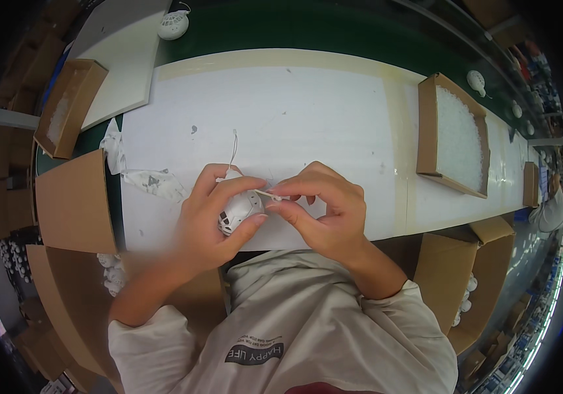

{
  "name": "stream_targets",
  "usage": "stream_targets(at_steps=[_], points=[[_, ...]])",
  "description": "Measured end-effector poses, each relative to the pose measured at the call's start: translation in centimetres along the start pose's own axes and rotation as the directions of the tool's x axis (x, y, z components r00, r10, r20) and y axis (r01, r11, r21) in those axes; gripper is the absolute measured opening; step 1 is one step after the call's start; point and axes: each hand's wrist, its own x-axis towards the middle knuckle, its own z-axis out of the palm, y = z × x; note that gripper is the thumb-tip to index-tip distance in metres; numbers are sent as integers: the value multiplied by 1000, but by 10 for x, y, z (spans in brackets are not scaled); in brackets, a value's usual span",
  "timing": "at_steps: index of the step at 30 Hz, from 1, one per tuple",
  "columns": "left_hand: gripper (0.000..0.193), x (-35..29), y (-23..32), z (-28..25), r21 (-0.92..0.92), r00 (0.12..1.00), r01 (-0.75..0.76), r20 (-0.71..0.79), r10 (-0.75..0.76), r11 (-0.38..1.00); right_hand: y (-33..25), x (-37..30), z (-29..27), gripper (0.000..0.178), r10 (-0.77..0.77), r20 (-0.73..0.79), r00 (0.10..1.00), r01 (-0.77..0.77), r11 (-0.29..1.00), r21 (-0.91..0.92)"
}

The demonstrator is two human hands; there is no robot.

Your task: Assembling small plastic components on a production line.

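Observation:
My left hand [206,213] is closed around a white rounded plastic housing [246,206] that has dark slots on its lower left side. Out of its top a thin cord [234,150] with a small looped end lies up onto the white work surface [334,125]. Beside the housing, my right hand [330,210] pinches a short pale cord [267,194] between thumb and forefinger. This cord runs to the housing's right side; its tip is partly hidden by the fingers.
A cardboard tray [428,128] of small translucent pieces sits at right, a smaller tray [86,98] at far left. White cloth [153,184] lies left of my hands. Open cartons [74,197], [445,269] flank me, holding white housings. More housings [173,26] rest on the green belt [261,26].

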Motion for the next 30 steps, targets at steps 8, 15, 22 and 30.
stream_targets(at_steps=[8, 15, 22, 30], points=[[53, -2, -3, 2, -135, 995, -86, 44, 92, 987, 4, 0, 2, 24, 77, 33, 997, -78, 996, 44], [82, -3, 6, 9, -41, 998, 31, 62, -28, 999, -1, -3, 9, 24, 4, -30, 1000, -7, 997, -79], [95, -4, 5, 13, 259, 989, -144, 72, 130, 955, -8, -10, 6, 25, -27, -16, 1000, 22, 967, -254], [92, -9, 21, 15, 16, 996, -12, 88, 11, 1000, 4, -5, -2, 24, -356, 125, 926, 375, 835, -402]])
